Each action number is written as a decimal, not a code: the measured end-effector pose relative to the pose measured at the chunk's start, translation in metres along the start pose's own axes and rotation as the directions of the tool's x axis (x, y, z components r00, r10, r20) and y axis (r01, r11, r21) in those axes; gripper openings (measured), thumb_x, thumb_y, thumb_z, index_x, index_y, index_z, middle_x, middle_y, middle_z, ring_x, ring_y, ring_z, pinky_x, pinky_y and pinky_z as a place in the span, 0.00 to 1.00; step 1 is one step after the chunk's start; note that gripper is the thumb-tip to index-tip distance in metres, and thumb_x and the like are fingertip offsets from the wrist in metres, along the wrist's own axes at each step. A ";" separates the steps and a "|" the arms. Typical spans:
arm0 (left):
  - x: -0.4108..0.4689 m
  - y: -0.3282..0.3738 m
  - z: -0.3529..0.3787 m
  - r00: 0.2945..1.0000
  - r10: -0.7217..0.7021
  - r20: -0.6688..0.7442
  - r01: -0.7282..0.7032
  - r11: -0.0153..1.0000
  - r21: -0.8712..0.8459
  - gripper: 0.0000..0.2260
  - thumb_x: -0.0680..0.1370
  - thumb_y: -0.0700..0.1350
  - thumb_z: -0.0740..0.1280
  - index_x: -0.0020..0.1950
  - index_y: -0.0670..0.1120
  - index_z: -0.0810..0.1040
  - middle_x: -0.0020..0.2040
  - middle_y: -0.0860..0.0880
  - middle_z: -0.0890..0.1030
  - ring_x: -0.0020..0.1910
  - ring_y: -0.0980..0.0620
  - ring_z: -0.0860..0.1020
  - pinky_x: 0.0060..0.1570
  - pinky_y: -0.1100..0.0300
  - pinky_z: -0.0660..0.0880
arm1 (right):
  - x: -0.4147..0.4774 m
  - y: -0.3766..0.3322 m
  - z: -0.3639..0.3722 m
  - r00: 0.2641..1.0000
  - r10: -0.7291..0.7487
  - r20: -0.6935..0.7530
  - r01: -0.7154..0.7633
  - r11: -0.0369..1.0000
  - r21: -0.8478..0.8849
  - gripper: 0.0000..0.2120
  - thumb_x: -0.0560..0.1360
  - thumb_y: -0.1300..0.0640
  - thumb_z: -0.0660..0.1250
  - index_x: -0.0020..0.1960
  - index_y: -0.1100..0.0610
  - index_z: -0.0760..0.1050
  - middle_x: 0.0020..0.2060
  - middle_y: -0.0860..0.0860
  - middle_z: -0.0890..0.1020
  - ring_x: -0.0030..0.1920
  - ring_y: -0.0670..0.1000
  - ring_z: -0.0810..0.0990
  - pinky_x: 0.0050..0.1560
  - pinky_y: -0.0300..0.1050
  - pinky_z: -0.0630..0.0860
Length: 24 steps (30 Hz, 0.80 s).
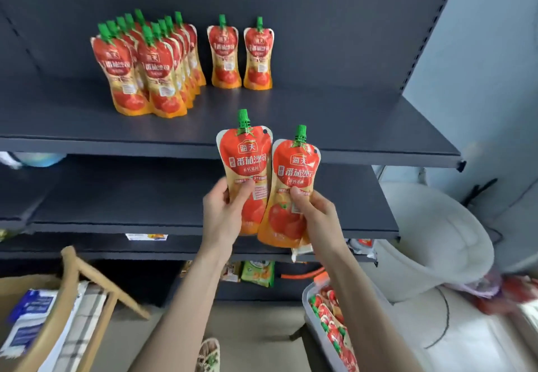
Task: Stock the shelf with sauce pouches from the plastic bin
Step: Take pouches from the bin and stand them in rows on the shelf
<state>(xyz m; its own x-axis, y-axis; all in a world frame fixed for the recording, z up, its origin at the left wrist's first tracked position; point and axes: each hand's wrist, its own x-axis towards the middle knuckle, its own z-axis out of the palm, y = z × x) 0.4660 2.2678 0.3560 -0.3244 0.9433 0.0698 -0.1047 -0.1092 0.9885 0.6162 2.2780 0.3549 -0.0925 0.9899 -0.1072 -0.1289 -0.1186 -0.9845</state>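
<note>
The dark shelving unit (334, 28) fills most of what you see, and its top shelf (334, 121) carries the stocked goods. The lower shelf (131, 194) sits below it, behind your hands. To your right stands a rounded white seat (431, 240), and low on your left is a wooden frame (87, 281).

The plastic bin (316, 334) is at the bottom right, beside your right forearm, with more red sauce pouches (332, 322) lying inside it.

On the top shelf, left of centre, a packed group of pouches (145, 72) stands upright in two rows, green caps up. Just to its right, two single pouches (225, 54) stand side by side near the back panel.

Your left hand (221, 211) grips one pouch (247, 159) around its lower half, thumb across the front and fingers curled behind. Your right hand (317, 214) holds a second pouch (294, 179) the same way, thumb pressed on its front. Both pouches are upright, caps up, edges touching, and held in front of the top shelf's front edge rather than on it.
</note>
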 end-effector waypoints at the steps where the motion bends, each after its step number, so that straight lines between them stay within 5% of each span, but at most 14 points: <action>1: 0.013 0.005 -0.006 1.000 0.019 -0.009 -0.019 1.000 -0.001 0.07 0.75 0.47 0.68 0.51 0.48 0.79 0.47 0.51 0.84 0.47 0.53 0.83 0.47 0.55 0.79 | 0.010 -0.005 0.010 1.000 -0.022 -0.008 0.021 1.000 -0.008 0.12 0.78 0.51 0.63 0.54 0.57 0.78 0.47 0.54 0.85 0.47 0.53 0.85 0.47 0.49 0.82; 12: 0.173 0.035 -0.062 0.982 0.186 0.031 -0.187 0.982 0.016 0.04 0.77 0.46 0.66 0.51 0.51 0.77 0.48 0.54 0.82 0.47 0.60 0.81 0.46 0.62 0.76 | 0.144 -0.049 0.098 0.982 -0.141 -0.125 0.140 0.990 -0.012 0.09 0.76 0.57 0.66 0.55 0.55 0.73 0.50 0.52 0.83 0.49 0.52 0.84 0.51 0.52 0.80; 20: 0.236 0.018 -0.093 0.973 0.227 0.030 -0.228 0.970 0.082 0.12 0.77 0.46 0.65 0.60 0.46 0.74 0.56 0.51 0.80 0.57 0.55 0.78 0.53 0.60 0.76 | 0.214 -0.050 0.135 0.948 -0.277 -0.158 0.261 0.959 -0.111 0.08 0.76 0.61 0.66 0.54 0.55 0.74 0.48 0.51 0.83 0.50 0.51 0.82 0.50 0.47 0.79; 24: 0.250 0.013 -0.096 0.960 0.279 0.022 -0.280 0.956 0.083 0.11 0.78 0.44 0.65 0.59 0.46 0.74 0.55 0.54 0.80 0.55 0.60 0.77 0.51 0.68 0.75 | 0.244 -0.049 0.143 0.919 -0.354 -0.171 0.326 0.930 -0.171 0.08 0.75 0.63 0.67 0.48 0.51 0.74 0.44 0.48 0.82 0.45 0.47 0.81 0.44 0.40 0.76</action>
<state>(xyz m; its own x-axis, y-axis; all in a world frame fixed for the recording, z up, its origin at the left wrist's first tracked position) 0.2931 2.4720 0.3738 -0.3199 0.8821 0.3458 0.0689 -0.3424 0.9370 0.4582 2.5146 0.3970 0.1297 0.9654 0.2261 0.0190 0.2255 -0.9741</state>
